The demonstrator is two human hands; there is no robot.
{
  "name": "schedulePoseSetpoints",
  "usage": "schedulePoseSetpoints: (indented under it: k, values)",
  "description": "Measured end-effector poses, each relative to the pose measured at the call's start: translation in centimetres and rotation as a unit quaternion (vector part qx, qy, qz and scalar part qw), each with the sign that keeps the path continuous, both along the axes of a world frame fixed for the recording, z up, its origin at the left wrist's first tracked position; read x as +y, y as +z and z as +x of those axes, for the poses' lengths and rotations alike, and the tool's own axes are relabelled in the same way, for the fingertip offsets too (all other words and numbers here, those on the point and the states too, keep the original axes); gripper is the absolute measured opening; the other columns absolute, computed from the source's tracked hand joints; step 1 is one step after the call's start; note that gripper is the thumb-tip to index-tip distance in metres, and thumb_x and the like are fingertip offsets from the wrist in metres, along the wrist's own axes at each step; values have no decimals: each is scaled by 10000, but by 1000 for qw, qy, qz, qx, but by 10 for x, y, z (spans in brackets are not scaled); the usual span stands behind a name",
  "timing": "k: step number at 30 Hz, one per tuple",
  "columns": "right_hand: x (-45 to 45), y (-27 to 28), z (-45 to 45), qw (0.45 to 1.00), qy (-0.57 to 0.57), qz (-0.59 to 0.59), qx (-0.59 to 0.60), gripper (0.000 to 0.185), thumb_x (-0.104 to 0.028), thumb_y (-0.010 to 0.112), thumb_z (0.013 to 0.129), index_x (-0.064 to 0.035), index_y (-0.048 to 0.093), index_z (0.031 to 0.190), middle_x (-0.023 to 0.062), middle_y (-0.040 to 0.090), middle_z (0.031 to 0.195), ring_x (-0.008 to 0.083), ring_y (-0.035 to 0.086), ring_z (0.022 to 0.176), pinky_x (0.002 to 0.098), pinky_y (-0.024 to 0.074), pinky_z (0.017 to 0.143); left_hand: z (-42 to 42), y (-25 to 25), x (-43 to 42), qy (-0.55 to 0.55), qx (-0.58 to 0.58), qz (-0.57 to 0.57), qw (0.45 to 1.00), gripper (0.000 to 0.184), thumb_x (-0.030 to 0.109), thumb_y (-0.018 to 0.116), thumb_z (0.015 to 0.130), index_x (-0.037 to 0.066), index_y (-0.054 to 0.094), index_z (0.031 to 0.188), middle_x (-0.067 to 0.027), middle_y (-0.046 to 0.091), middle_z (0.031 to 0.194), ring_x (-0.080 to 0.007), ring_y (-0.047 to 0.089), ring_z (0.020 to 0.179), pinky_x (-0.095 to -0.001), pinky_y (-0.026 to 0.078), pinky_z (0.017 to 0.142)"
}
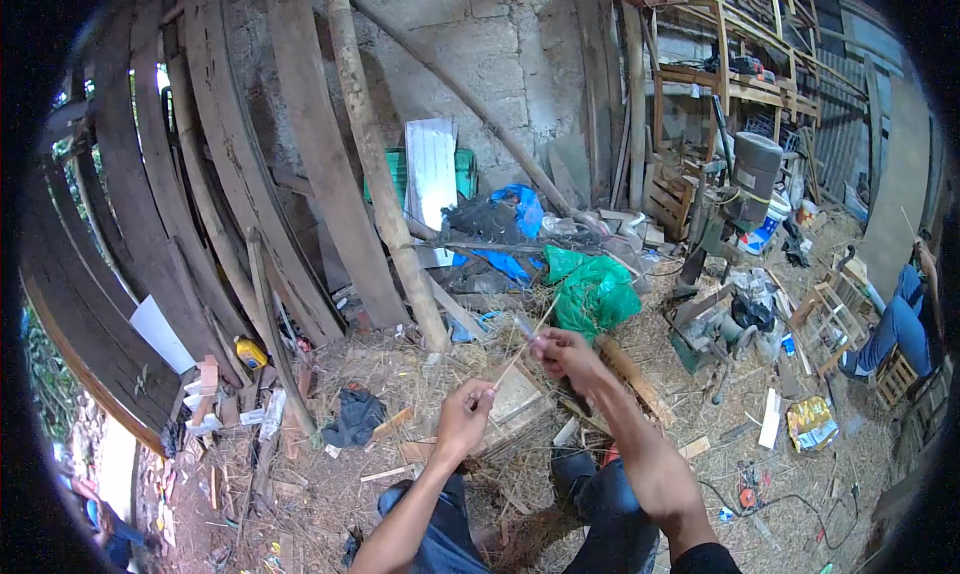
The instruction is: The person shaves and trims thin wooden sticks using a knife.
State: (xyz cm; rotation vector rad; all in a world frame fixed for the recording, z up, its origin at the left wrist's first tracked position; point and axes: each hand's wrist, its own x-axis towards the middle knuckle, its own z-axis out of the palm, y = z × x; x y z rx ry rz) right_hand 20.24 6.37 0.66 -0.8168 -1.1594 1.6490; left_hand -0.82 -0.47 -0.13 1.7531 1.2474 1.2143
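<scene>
Thin strip (pixel 511 368), pale, cane- or wood-like: runs up from the left hand (pixel 463 420) toward the right hand (pixel 566 358), in front of the wearer's knees, over a straw-littered floor (pixel 520 494). Left hand: fingers curled, thumb and forefinger pinching the strip's near end. Right hand: closed around a small pale-tipped tool (pixel 525 327), possibly a knife; whether these fingers also grip the strip, cannot tell.

Handling (judged): very light, springy along its length, dry rather than slippery; likely to split or snap if bent sharply. Edges may be sharp. Best hold is a light pinch near the near end, with fingers away from the tool's tip.

Surroundings: pale flat block (pixel 515 406) just beyond the left hand; green plastic bag (pixel 597 296) farther off; dark crumpled plastic (pixel 354 417) to the left; gold packet (pixel 811 424) to the right. Seated person (pixel 893 324) at far right.
</scene>
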Motion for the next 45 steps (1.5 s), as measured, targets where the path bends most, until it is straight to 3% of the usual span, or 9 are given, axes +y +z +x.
schedulePoseSetpoints:
  k: [15,17,27,30,33,35,38,42,45]
  values:
    - [-2,-1,-22,997,73,3,-33,166,-194,594,892,-45,560,827,-11,545,681,38,335,441,211,226,385,12,5,-3,29,-25,14,999,138,98,519,911,11,586,994,-93,632,790,-122,537,663,-270,440,638]
    - [-3,3,-26,996,68,6,-51,173,-198,596,891,-45,560,819,-11,547,680,38,339,441,210,230,388,12,19,-7,39,-14,-35,999,159,112,542,900,17,615,1004,-98,658,959,-132,588,865,-271,449,767]
    - [-2,7,-19,992,27,-1,-121,169,-157,574,898,-32,587,784,-25,538,650,39,380,477,196,274,432,9,14,-8,70,44,-12,997,157,155,565,867,26,602,949,-146,625,820,-244,599,749,-338,452,683]
    - [16,-5,4,969,-184,-4,-164,164,-158,566,898,-22,618,822,-26,552,669,39,403,487,188,295,439,2,18,-17,52,35,-17,998,151,145,559,868,24,595,950,-143,621,819,-216,594,725,-325,450,660]
    - [28,-22,47,982,-179,-20,-61,170,-179,544,913,-25,610,884,-17,543,667,47,395,479,204,291,429,-19,18,-19,63,16,4,998,149,123,548,866,-12,588,915,-154,635,779,-226,604,680,-353,456,624]
    - [19,-18,43,972,-233,-39,-15,188,-217,521,929,-43,590,935,-20,508,628,55,390,475,216,270,404,-24,4,-4,32,-73,-41,996,144,125,517,895,6,593,919,-27,574,736,-99,503,618,-235,413,579]
    - [12,-22,20,975,-209,41,-62,214,-253,514,934,-47,573,944,-20,482,601,65,395,473,222,275,405,-22,7,15,-78,-287,-244,923,153,121,508,889,31,602,971,33,525,738,-48,459,606,-197,386,538]
    - [3,-12,-5,900,-224,223,-301,241,-251,501,938,-20,567,960,-20,475,589,68,414,480,218,290,417,-10,5,21,-94,-289,-256,918,154,127,497,905,53,594,998,67,431,704,-7,356,557,-154,314,500]
    - [-16,7,-17,979,-99,107,-142,220,-204,497,937,-29,552,1057,-14,523,642,48,403,488,204,298,415,-10,-10,29,-98,-337,-256,901,150,136,493,916,47,586,992,62,456,717,-9,363,549,-159,310,486]
